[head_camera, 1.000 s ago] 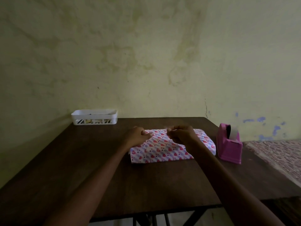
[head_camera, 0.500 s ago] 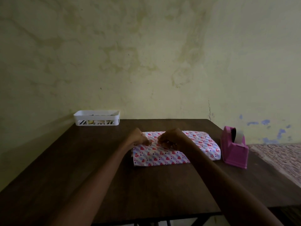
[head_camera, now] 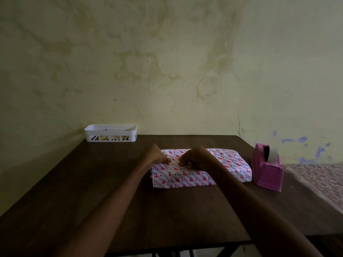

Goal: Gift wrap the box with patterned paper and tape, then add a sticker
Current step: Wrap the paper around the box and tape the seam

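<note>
The box wrapped in white paper with red and blue hearts (head_camera: 229, 164) lies flat on the dark wooden table (head_camera: 104, 182), right of the middle. Both hands rest on its top left part. My left hand (head_camera: 157, 154) has its fingers curled, fingertips pressed on the paper at the fold. My right hand (head_camera: 194, 156) is curled the same way, its fingertips almost touching the left ones. Whether a piece of tape sits under the fingers cannot be seen. A pink tape dispenser (head_camera: 267, 173) with a roll of clear tape stands just right of the box.
A white slotted basket (head_camera: 110, 135) with small items stands at the table's back left, against the yellowish wall. A patterned cloth surface (head_camera: 321, 180) lies beyond the table's right edge. The table's front edge runs close below my forearms.
My hands have come together on the box top, the right one sliding left toward the left one. The view has tilted slightly, so everything sits a little lower in the frame.
</note>
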The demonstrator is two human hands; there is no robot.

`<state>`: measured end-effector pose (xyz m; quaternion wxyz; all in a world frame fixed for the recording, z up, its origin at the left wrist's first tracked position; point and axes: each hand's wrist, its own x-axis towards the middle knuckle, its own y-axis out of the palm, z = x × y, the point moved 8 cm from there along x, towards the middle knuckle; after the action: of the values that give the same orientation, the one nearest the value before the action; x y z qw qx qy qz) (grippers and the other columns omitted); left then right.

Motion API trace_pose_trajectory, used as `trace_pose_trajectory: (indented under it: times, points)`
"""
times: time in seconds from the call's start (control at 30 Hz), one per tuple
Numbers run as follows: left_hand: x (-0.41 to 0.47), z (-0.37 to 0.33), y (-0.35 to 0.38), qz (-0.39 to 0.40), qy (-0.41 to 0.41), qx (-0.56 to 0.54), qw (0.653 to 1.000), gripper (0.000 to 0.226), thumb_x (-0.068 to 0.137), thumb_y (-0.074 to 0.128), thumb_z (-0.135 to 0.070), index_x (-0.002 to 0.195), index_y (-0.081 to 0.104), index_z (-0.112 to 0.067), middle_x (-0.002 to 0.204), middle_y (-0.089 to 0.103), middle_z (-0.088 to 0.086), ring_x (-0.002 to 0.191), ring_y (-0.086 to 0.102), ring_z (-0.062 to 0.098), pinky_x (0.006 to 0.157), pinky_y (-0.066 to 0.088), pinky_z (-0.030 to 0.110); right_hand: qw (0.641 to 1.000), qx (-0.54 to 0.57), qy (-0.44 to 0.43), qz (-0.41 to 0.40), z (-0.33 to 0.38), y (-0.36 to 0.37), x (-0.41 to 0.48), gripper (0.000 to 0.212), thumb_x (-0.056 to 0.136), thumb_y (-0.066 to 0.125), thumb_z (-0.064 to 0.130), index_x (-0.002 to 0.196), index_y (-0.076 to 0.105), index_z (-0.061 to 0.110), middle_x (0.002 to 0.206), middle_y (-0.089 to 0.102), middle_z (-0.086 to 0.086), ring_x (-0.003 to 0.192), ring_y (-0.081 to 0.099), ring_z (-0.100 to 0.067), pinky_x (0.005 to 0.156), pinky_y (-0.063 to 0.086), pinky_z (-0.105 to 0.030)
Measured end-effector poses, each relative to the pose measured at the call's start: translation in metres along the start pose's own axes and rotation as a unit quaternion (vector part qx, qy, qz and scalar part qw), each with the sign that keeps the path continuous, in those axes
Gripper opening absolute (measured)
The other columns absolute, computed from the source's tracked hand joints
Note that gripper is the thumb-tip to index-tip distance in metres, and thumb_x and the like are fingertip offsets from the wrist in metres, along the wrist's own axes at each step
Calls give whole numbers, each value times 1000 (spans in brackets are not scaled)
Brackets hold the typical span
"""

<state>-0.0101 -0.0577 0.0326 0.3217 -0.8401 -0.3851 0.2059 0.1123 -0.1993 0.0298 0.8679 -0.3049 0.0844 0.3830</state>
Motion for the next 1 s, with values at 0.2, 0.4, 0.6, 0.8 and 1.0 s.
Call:
trace_pose_trajectory:
  times: [0.2,0.4,0.6,0.8,1.0]
  points:
    - [0,3,-1,-2,-3,-10,1000,48,71,83,-27,111,65,-8,110,67,9,100,64,22,91,53,41,999,-40,-12,-23,4,0,1,25,78,81,19,95,66,9,79,61,-4,67,56,-11,54,46,-24]
    - [-2,4,-1,-4,-5,-19,1000,52,71,84,-27,115,63,-8,112,65,10,102,63,23,91,53,42,990,-115,-57,-66,14,0,7,39,73,85,27,100,66,7,97,68,-9,86,65,-19,74,56,-29]
    - [1,6,0,-10,-8,-19,1000,52,75,81,-25,119,60,-7,117,63,12,107,61,24,92,51,39,981,-166,-73,-72,19,-1,6,33,75,83,34,81,58,12,96,66,-10,87,63,-19,89,55,-33]
    - [-2,4,-2,-5,-8,-11,1000,54,69,84,-27,115,63,-7,111,66,10,101,63,23,90,53,41,976,-177,-87,-89,12,-13,0,33,75,83,35,77,58,14,78,64,-3,70,61,-12,62,48,-24]
    - [-2,6,-3,-9,-10,0,1000,50,71,83,-29,112,63,-8,107,66,10,98,64,22,90,54,41,959,-172,-125,-186,15,-17,-3,38,80,75,48,79,57,15,79,68,-4,65,63,-12,67,55,-26]
